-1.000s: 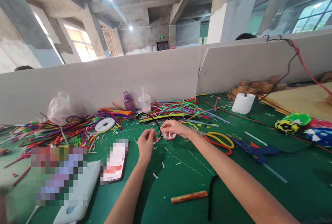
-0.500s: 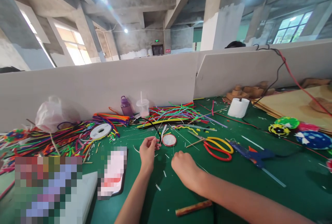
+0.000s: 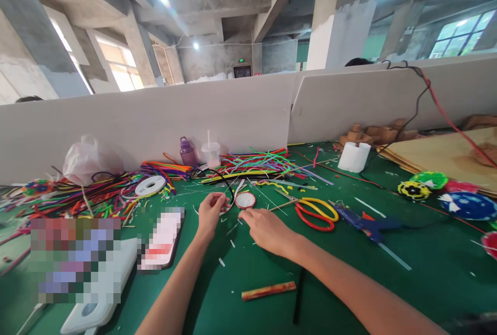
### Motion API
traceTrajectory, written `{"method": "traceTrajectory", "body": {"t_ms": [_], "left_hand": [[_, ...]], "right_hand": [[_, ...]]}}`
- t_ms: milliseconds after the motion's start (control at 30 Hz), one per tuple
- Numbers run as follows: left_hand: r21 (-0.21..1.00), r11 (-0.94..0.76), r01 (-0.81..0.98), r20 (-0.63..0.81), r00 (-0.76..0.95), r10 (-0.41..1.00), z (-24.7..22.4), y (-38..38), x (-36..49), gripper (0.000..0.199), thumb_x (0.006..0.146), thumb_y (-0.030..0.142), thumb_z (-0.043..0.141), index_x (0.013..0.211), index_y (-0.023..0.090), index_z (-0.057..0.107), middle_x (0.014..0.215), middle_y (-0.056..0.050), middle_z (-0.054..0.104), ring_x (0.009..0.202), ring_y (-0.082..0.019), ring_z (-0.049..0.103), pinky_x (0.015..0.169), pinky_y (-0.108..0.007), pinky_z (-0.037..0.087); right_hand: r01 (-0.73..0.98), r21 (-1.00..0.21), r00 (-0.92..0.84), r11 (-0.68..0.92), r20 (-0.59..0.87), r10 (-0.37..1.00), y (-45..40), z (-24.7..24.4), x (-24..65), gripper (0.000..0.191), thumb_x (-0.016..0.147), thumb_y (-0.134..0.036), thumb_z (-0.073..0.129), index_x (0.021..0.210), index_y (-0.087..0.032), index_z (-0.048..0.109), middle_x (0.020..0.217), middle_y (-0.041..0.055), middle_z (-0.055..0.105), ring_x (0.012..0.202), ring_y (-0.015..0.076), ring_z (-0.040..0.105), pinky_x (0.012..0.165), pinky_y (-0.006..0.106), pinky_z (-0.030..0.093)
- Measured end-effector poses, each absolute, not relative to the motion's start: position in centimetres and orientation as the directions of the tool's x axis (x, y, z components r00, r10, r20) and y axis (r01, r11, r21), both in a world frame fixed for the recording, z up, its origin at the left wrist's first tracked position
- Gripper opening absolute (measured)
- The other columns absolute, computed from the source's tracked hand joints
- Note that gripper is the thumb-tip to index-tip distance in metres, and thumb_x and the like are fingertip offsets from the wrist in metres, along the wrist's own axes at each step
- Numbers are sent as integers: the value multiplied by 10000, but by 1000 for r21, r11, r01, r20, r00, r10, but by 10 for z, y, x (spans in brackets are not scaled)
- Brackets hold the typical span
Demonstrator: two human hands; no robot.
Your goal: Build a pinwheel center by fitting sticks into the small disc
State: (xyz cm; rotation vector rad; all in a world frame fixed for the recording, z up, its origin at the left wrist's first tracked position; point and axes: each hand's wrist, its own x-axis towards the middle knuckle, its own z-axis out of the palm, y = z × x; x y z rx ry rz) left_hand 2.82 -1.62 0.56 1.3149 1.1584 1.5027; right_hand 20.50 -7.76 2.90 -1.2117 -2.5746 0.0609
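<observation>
Left hand: the left hand (image 3: 210,214) is raised just above the table, fingers pinched on a black pipe cleaner (image 3: 226,185) that arcs away toward 12 o'clock.
Right hand: the right hand (image 3: 264,229) lies low over the cloth at 3 o'clock of the left one, fingers loosely curled and grasping nothing, fingertips just short of the disc.
Disc: a small round white disc with a red rim (image 3: 245,200) lies flat on the table, between the two hands and slightly toward 12 o'clock.
Surface: a green table top (image 3: 427,283) littered with short white clippings.
At 10 o'clock: a heap of coloured pipe cleaners (image 3: 97,195), a white tape roll (image 3: 150,185) and a crumpled plastic bag (image 3: 91,159).
At 12 o'clock: a purple bottle (image 3: 187,151) beside a clear cup with a straw (image 3: 210,153).
At 2 o'clock: yellow-and-red scissors (image 3: 314,213), then a blue glue gun (image 3: 365,223).
Near edge: a reddish stick (image 3: 268,290) at 6 o'clock of the right hand.
Room: a grey partition board (image 3: 155,122) walls the table's far side; behind it, bare concrete pillars and beams, ceiling lamps and bright windows.
</observation>
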Motion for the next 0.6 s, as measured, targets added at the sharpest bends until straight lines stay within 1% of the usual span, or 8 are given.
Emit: {"method": "traceTrajectory", "body": {"t_ms": [67, 133, 200, 300, 367, 433, 533, 600], "left_hand": [[965, -263, 5, 261, -133, 956, 10, -16, 26, 381, 643, 492, 705, 785, 150, 617, 731, -64, 681, 608, -163, 632, 562, -269, 495], [961, -278, 5, 275, -150, 950, 15, -17, 23, 398, 630, 506, 713, 773, 147, 616, 736, -67, 680, 631, -169, 638, 571, -266, 495], [958, -287, -13, 282, -155, 947, 18, -16, 19, 397, 628, 507, 717, 763, 147, 618, 746, -67, 678, 644, -168, 639, 581, -264, 497], [961, -268, -68, 256, -144, 956, 21, -16, 16, 387, 630, 493, 726, 773, 149, 619, 756, -60, 675, 649, -154, 636, 597, -255, 492], [965, -241, -106, 228, -126, 966, 21, -16, 17, 386, 629, 483, 732, 783, 149, 614, 762, -55, 670, 646, -146, 635, 603, -251, 488], [965, -224, -132, 213, -94, 972, 20, -17, 20, 378, 644, 473, 726, 794, 149, 605, 770, -54, 667, 655, -147, 637, 613, -255, 489], [963, -221, -154, 217, -45, 975, 21, -21, 26, 350, 670, 458, 714, 793, 156, 588, 789, -56, 675, 702, -160, 655, 662, -275, 503], [967, -201, -157, 204, 9, 979, 22, -24, 32, 340, 675, 458, 711, 781, 165, 576, 801, -60, 689, 736, -171, 668, 699, -296, 510]], "right_hand": [[700, -258, -590, 666, 316, 743, -75, 38, 215, 397, 800, -27, 416, 1155, -159, 534, 1109, 98, 626, 919, 205, 612, 769, 304, 444], [638, -359, -559, 682, 393, 730, -73, 46, 223, 382, 824, -50, 406, 1151, -198, 536, 1118, 70, 627, 907, 179, 608, 754, 279, 433], [577, -432, -513, 694, 469, 719, -71, 53, 230, 351, 837, -62, 399, 1113, -212, 556, 1080, 54, 634, 871, 156, 597, 735, 259, 421], [500, -525, -427, 689, 543, 723, -68, 60, 238, 291, 844, -94, 417, 1053, -206, 586, 953, 38, 642, 715, 122, 555, 640, 228, 400], [442, -588, -367, 678, 571, 734, -65, 63, 243, 234, 841, -124, 443, 995, -196, 604, 863, 26, 630, 645, 111, 518, 588, 216, 384], [397, -635, -312, 663, 586, 748, -60, 63, 246, 186, 830, -144, 474, 935, -188, 621, 819, 20, 621, 620, 110, 500, 569, 215, 379], [394, -672, -262, 627, 571, 778, -52, 58, 246, 107, 804, -172, 541, 820, -184, 646, 765, 14, 620, 589, 111, 480, 556, 224, 365], [411, -691, -256, 595, 538, 803, -48, 50, 242, 80, 789, -198, 585, 744, -182, 649, 688, 5, 605, 561, 113, 465, 548, 231, 351]]}}
